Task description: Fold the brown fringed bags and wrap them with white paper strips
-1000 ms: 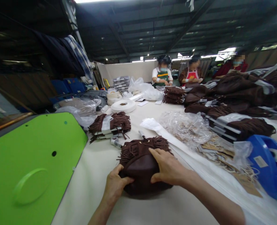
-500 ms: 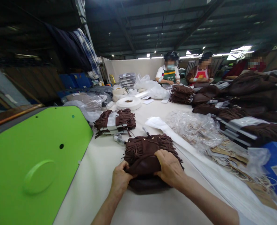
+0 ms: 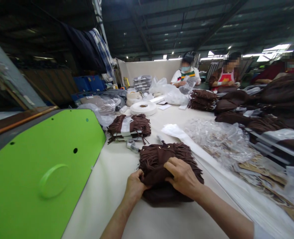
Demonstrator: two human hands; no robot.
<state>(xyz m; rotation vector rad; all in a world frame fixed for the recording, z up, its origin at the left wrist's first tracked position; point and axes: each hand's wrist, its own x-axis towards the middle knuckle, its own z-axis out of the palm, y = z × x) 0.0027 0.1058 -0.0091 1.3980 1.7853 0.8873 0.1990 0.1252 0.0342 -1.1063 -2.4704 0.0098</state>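
Note:
A dark brown fringed bag (image 3: 159,159) lies on the pale table (image 3: 107,199) in front of me, with gold-coloured rings near its far edge. My left hand (image 3: 135,184) pinches the bag's flap at its left side. Bent over the middle of the same flap, my right hand (image 3: 181,174) grips it with curled fingers; the fingertips are partly hidden. Just beyond lies a brown fringed bundle (image 3: 130,127) with a pale band around it. A small clear plastic piece (image 3: 132,146) sits between the bundle and the bag.
A green panel (image 3: 44,149) stands at the left. White sheeting (image 3: 211,166), clear plastic bags (image 3: 211,136) and stacked brown bags (image 3: 281,96) fill the right. A white roll (image 3: 143,108) lies farther back. Two people in aprons are behind the table; another is at the far right.
The view has turned slightly left, so things appear farther right. The flap's edge is more crumpled under my right hand. A person at the back has raised a clear plastic bag.

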